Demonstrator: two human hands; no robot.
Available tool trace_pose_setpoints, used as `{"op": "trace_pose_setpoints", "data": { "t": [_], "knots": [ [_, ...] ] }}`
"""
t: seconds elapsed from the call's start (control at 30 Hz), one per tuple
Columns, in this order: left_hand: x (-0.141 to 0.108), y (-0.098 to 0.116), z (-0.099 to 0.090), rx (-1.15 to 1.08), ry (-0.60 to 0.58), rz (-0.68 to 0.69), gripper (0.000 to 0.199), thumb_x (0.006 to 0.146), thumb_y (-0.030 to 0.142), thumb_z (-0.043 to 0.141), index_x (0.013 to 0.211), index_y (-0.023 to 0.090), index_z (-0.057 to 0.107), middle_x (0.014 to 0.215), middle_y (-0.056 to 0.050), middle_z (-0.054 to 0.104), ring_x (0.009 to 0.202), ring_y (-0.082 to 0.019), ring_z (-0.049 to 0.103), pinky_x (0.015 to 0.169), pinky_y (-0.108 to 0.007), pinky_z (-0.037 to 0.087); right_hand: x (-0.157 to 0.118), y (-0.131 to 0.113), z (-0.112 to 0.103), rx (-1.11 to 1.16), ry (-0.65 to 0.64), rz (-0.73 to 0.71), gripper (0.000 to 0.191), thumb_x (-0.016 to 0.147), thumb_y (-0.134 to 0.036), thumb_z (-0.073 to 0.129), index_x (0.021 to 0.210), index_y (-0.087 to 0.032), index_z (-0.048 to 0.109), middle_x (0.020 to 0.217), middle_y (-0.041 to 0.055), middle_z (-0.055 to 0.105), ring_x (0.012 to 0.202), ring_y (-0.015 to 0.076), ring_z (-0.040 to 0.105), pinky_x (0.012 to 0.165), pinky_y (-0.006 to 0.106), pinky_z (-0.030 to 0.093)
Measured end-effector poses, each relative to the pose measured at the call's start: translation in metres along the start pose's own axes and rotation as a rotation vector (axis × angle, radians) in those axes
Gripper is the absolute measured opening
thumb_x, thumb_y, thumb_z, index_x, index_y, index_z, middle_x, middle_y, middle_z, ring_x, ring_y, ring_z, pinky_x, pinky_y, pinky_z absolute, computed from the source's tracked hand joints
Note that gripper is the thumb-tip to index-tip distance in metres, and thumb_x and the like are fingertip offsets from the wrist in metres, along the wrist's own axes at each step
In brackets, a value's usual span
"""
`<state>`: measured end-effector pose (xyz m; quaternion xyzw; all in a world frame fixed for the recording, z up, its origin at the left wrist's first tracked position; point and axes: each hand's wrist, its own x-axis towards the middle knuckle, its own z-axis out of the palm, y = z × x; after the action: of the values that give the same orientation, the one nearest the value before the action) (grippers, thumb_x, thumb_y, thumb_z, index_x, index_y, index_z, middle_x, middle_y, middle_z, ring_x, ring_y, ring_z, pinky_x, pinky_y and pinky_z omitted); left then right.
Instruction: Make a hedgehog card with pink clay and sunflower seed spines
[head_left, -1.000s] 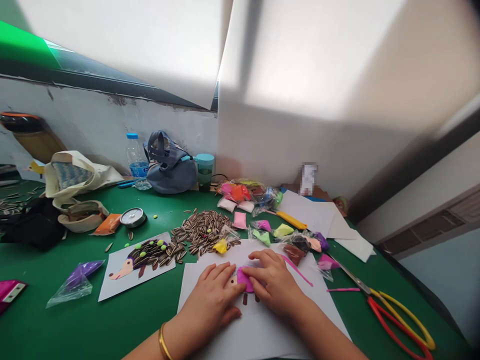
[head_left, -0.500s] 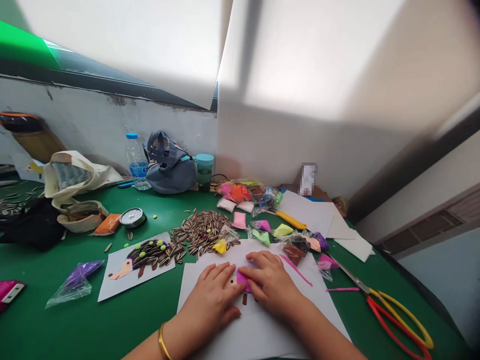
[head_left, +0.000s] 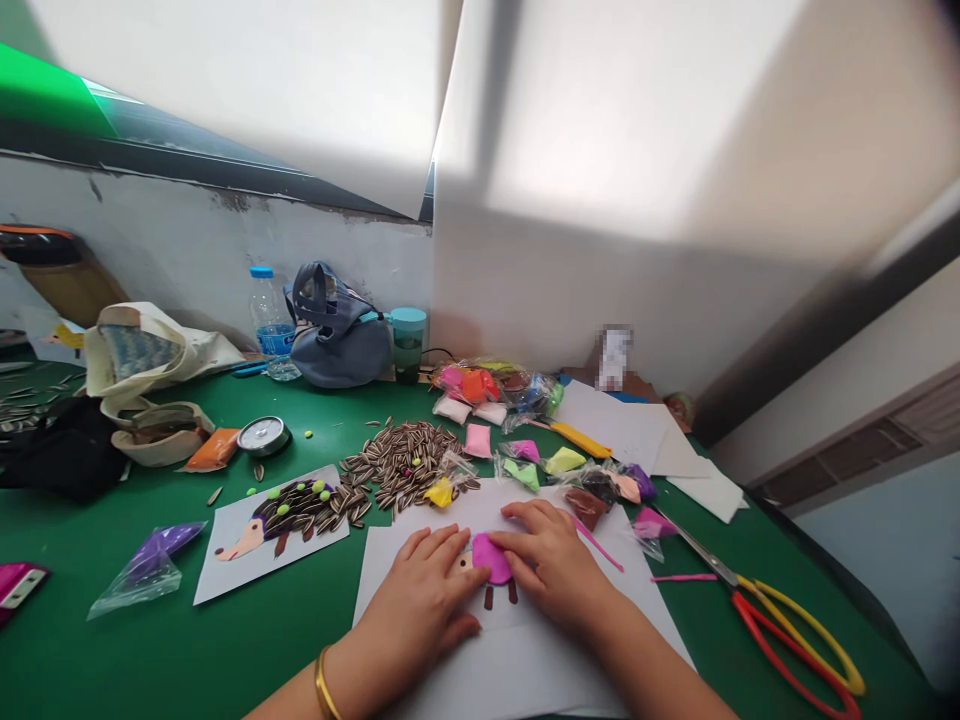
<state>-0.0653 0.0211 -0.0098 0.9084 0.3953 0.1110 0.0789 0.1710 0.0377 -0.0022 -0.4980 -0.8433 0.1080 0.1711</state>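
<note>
A flat magenta clay piece (head_left: 491, 560) lies on white paper (head_left: 517, 650), with a peach clay part bearing a dark dot at its left and two brown leg-like pieces (head_left: 489, 598) below. My left hand (head_left: 424, 585) rests flat on the paper with outstretched fingers, its index fingertip at the clay's left side, covering some of the peach part. Spread over the right edge of the magenta clay is my right hand (head_left: 551, 565), fingertips touching it. Just beyond that hand, a thin magenta clay strip (head_left: 600, 545) lies on the paper.
Left of the paper is a hedgehog picture (head_left: 255, 540) made with seeds, beside a heap of sunflower seeds (head_left: 409, 460). Bagged clay (head_left: 566, 460) is scattered behind my hands. Scissors (head_left: 787, 620) lie open at the right. A blue bag (head_left: 341, 345) and cup (head_left: 408, 345) stand against the wall.
My right hand has shifted slightly right, uncovering more of the magenta clay and the second brown leg piece. My left hand stays nearly in place.
</note>
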Motion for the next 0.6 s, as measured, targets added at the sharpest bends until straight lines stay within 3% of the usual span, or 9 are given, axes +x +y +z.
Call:
{"op": "trace_pose_setpoints", "data": {
  "t": [0.6],
  "knots": [
    [0.0004, 0.0018, -0.0016, -0.015, -0.019, -0.008, 0.059, 0.072, 0.029, 0.082, 0.126, 0.033, 0.060, 0.143, -0.015, 0.052, 0.130, -0.038, 0.048, 0.104, -0.063, 0.038, 0.0028, -0.0030, 0.0071, 0.043, 0.019, 0.029, 0.037, 0.090, -0.021, 0.056, 0.121, -0.037, 0.067, 0.134, 0.0044, 0.057, 0.124, 0.0275, 0.046, 0.103, 0.048, 0.037]
  ]
}}
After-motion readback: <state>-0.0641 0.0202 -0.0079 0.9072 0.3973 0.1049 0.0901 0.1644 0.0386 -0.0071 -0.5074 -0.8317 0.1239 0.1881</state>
